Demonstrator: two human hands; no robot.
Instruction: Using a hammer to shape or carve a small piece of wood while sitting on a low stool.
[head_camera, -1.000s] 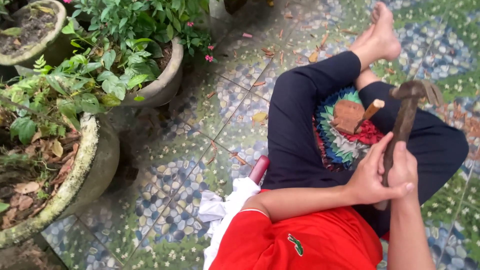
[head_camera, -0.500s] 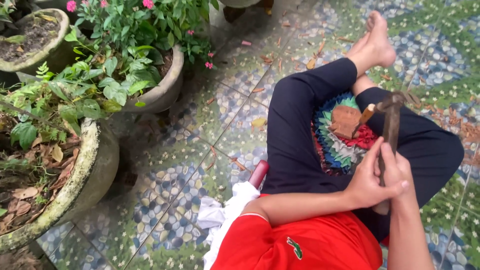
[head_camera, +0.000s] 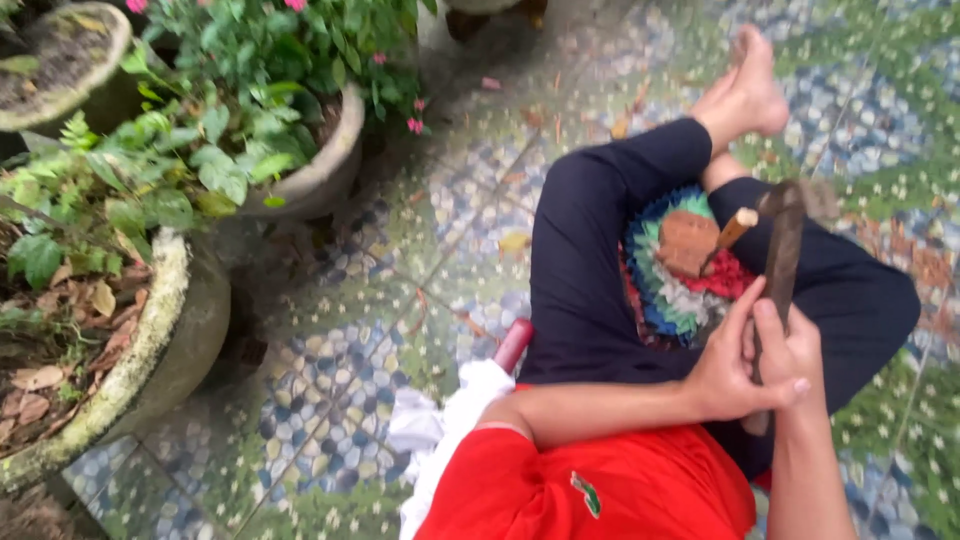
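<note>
Head view: dark wooden stick held in both hands over crossed legs.

The stick (head_camera: 780, 265) is gripped upright at its lower part, the left hand (head_camera: 728, 372) and right hand (head_camera: 790, 352) clamped together around it. A brown wooden block (head_camera: 686, 243) with a short peg (head_camera: 735, 226) is seen on a multicoloured mat (head_camera: 668, 290) just beyond. Potted plants (head_camera: 250, 120) are ranged at left on the patterned tile floor (head_camera: 400, 260).

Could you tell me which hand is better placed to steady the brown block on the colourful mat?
Probably the left hand: it grips the dark tool handle on the side facing the brown block, while the right hand wraps it from the far side.
</note>
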